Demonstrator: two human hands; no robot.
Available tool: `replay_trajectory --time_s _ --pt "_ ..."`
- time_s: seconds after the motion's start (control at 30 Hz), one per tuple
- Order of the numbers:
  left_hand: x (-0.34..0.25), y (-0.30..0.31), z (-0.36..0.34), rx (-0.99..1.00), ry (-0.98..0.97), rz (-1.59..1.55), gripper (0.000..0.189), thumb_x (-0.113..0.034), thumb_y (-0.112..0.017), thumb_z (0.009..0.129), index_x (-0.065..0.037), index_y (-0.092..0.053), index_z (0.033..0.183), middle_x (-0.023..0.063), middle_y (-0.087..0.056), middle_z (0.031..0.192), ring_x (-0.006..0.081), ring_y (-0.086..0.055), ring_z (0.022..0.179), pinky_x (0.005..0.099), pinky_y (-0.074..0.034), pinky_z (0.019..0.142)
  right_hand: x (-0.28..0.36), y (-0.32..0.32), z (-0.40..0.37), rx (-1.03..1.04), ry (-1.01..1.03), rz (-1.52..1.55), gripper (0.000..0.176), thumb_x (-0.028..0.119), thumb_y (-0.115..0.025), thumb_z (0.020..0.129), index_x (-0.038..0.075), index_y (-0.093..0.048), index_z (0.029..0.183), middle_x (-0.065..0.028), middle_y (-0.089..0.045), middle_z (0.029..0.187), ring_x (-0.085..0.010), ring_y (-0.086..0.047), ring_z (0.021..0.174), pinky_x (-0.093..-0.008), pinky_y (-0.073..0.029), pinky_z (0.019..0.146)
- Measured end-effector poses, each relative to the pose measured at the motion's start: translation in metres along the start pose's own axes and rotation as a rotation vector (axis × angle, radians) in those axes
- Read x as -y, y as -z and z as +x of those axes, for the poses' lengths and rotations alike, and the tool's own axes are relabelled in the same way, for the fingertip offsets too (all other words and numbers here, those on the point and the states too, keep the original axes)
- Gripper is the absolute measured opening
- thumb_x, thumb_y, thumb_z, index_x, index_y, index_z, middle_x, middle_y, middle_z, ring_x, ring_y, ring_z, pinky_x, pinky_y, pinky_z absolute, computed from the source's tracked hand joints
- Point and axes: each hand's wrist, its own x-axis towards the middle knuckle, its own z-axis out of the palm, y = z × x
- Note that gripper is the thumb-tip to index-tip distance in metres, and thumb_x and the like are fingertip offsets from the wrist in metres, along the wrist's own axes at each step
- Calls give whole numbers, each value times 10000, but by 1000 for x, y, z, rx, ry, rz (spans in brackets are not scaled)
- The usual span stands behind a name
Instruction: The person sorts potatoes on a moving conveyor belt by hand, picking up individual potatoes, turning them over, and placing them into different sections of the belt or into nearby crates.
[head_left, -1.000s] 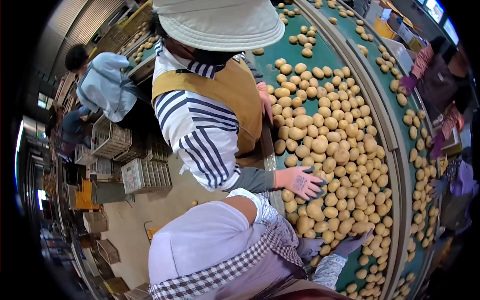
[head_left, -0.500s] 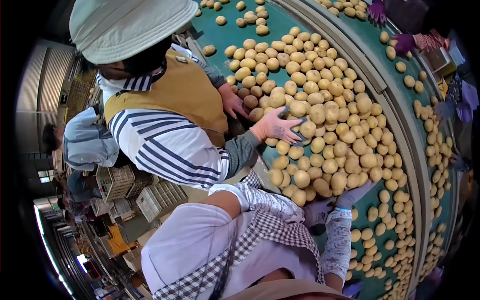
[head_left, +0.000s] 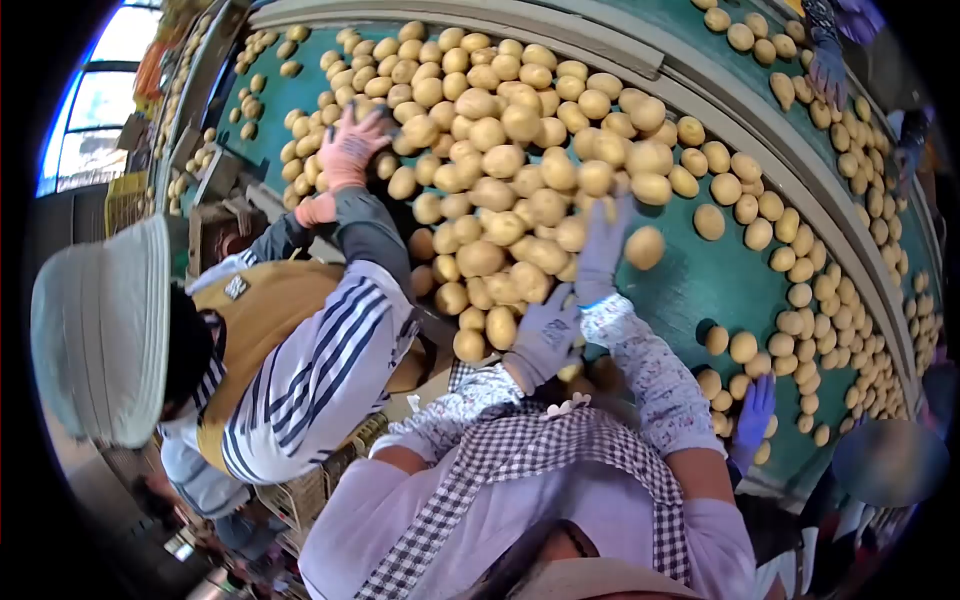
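Co-worker's pink glove (head_left: 352,148) is on the left of the potato pile (head_left: 502,161), left hand (head_left: 545,335) is open against the near edge, right hand (head_left: 605,245) open at the right side, nothing clenched. I'd keep palms low and push gently so spuds don't tumble. Count: two own hands, one pile, way too many potatoes to number

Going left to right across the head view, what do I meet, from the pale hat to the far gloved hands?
Pale hat → co-worker's pink-gloved hand → wearer's left hand → wearer's right hand → purple-gloved hand → grey-blue-gloved hand
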Motion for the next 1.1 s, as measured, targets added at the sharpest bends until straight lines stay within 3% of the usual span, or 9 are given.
replay_trajectory --time_s 0.27,0.37,0.5,0.57,0.63,0.67,0.8,0.83,1.1 --pt "69 40 33 -409 444 216 671 -392 -756 837 -126 -590 1429 186 -529 1473 414 -507 1345 653 -311 1141 -22 -184 64 14 440 -299 367 239 -708 933 13 -625 1211 -221 -601 1177 -417 -541 1131 -523 -447 1002" --pt "114 74 42 -644 432 241 648 -168 -745 864 -79 -548 1475 222 -495 1522 437 -475 1402 615 -276 1225 -52 -289 126 676 199 -124 314 299 -690 908 72 -653 1122 -169 -655 1058 -383 -612 1023 -465 -480 933" --pt "57 75 50 -599 200 -8 605 -78 -661 933 -6 -493 1509 259 -432 1588 446 -397 1490 539 -235 1277 89 -385 152 349 272 -387 396 430 -687 900 92 -672 1106 -191 -657 1135 -357 -621 1091 -514 -461 955" --pt "-19 105 65 -255 131 99 306 -149 -676 868 -27 -648 1148 164 -627 1151 366 -577 1190 523 -415 1079 112 -413 163 52 392 -522 442 495 -685 896 102 -682 1099 -202 -659 1174 -344 -626 1125 -539 -452 966" --pt "-29 24 66 -432 -246 20 383 -150 -706 787 -49 -663 1154 174 -580 1080 406 -539 977 553 -413 856 81 -229 150 696 410 -130 394 372 -610 972 80 -662 1230 -164 -663 1262 -290 -618 1197 -470 -451 1032" --pt "-45 17 69 -83 -260 -50 424 -154 -712 771 -82 -667 1186 151 -598 1094 370 -570 1044 524 -436 903 72 -121 137 813 296 -91 384 311 -573 1010 68 -653 1296 -145 -666 1306 -263 -613 1234 -435 -451 1065" --pt "-49 -71 45 -212 -640 101 496 -301 -701 810 -196 -646 1292 52 -539 1409 256 -466 1385 485 -380 1123 56 198 99 269 84 -73 363 133 -518 1072 -9 -620 1391 -131 -649 1410 -251 -614 1297 -373 -449 1139" --pt "-52 -61 36 -85 -610 22 545 -335 -714 806 -199 -636 1327 56 -524 1466 260 -434 1436 513 -355 1162 52 259 115 -31 165 -688 343 164 -492 1068 18 -699 1300 -133 -684 1345 -260 -623 1271 -386 -460 1116" --pt "-87 -107 16 -349 -661 82 640 -413 -729 748 -189 -638 1341 103 -433 1609 373 -422 1437 595 -321 1179 14 418 56 -254 -159 59 461 233 -484 1087 -40 -571 1447 -191 -545 1517 -290 -507 1421 -416 -426 1185"
